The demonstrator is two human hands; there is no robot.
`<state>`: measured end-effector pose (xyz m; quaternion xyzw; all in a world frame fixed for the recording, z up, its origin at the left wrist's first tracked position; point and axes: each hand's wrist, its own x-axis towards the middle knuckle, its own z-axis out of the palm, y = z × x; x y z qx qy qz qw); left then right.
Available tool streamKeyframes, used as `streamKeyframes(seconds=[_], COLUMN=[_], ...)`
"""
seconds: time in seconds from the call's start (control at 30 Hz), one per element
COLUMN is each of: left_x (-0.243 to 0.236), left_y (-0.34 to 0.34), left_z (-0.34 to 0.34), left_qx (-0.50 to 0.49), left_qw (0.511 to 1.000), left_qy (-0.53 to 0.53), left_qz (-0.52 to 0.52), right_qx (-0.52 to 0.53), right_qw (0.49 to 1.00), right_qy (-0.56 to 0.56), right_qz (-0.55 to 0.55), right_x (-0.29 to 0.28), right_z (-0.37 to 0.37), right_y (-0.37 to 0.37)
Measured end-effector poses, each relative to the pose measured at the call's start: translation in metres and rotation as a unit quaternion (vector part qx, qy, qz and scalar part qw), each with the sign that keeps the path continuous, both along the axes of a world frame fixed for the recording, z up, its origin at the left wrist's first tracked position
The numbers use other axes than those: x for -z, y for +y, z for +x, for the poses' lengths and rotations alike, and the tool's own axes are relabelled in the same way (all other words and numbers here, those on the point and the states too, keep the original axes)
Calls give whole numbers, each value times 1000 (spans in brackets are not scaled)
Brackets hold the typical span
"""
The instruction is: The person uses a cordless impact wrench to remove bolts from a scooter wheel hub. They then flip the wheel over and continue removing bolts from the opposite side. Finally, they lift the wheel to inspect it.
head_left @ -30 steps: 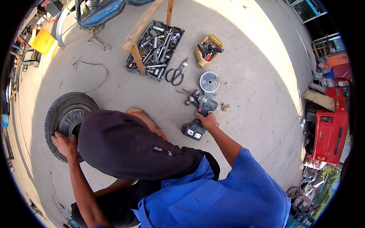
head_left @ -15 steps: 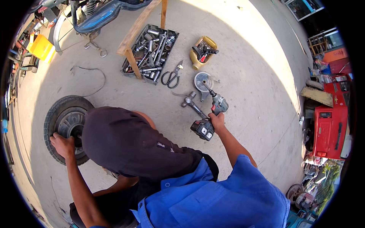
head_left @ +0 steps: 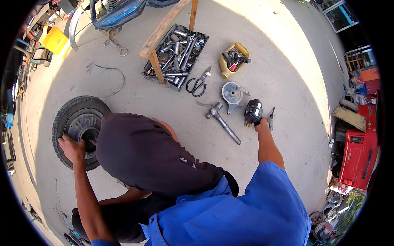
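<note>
My left hand (head_left: 73, 148) grips a black-tyred wheel (head_left: 67, 112), fingers and thumb on its metal hub side. A dark-clothed knee covers the wheel's right edge. Over on the right, my right hand (head_left: 262, 124) is wrapped round a cordless drill (head_left: 270, 122). Its black battery (head_left: 253, 110) faces left and its thin bit points away from me. Left of the drill lies a ball-headed metal hammer (head_left: 225, 124). Just beyond the hammer is a round grey brake plate (head_left: 232, 92) with a lever arm. Black-handled scissors (head_left: 198, 85) lie farther left.
A black tray of sockets and wrenches (head_left: 180, 55) lies ahead, with a wooden frame (head_left: 164, 28) across it. Beside it stands a cut yellow jug (head_left: 234, 61) holding tools. A motorcycle part (head_left: 123, 18) and yellow container (head_left: 56, 41) are far left; a red vehicle (head_left: 357, 156) is right.
My right hand has carried the drill rightward from over the hammer and brake plate and turned it, battery now to the left. My left hand stays on the wheel. The view has shifted slightly.
</note>
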<state>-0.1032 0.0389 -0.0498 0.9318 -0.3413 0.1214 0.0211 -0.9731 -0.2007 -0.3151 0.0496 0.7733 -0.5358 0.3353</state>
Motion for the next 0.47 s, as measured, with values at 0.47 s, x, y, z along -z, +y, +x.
streamKeyframes(seconds=[0.47], left_x=[-24], left_y=[7], left_z=[20], left_qx=[-47], left_qw=[999], left_qy=[24], left_qz=[8], right_qx=[-758], right_qw=[452], right_qy=[429], right_qz=[192], right_x=[-87], right_z=[220], right_y=[97])
